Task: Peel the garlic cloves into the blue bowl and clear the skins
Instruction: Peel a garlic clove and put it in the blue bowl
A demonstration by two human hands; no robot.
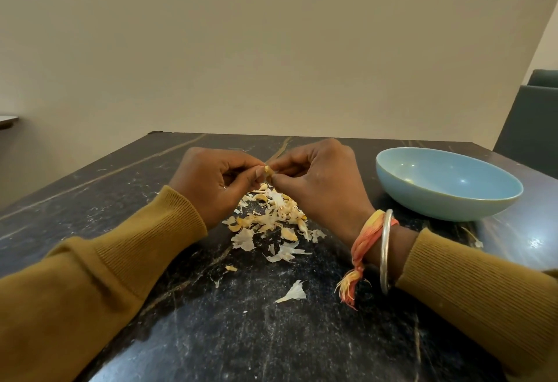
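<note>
A small yellowish garlic clove (267, 170) is pinched between the fingertips of both hands above the dark table. My left hand (216, 181) grips it from the left and my right hand (320, 181) from the right. Below the hands lies a heap of pale garlic skins (271, 220), with loose flakes (294, 292) scattered nearer to me. The blue bowl (447, 184) stands to the right of my right hand; what I see of its inside is bare.
The black marble table (241, 336) runs from the wall to me. A dark chair back (534, 116) stands at the far right. A small skin flake (478, 242) lies near the bowl's front.
</note>
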